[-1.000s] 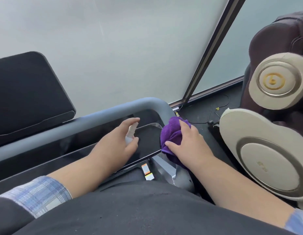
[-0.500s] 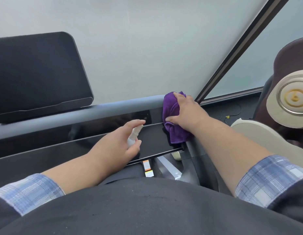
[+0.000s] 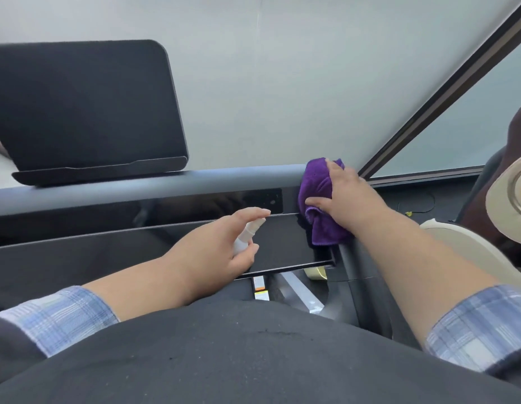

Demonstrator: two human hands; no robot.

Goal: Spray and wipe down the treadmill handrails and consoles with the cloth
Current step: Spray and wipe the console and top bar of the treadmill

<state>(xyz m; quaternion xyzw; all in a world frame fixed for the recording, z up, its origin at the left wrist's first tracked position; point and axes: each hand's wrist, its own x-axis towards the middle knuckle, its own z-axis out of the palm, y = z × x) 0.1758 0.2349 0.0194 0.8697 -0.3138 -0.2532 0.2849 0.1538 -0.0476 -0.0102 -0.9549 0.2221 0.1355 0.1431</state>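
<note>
The left hand hides most of the spray bottle. The massage chair runs off the frame's right edge.

A frosted glass wall is seen behind, divided by a dark slanted frame bar. At the right edge, a beige round machine part is partly shown. A thin cable is laid on the dark floor.
</note>
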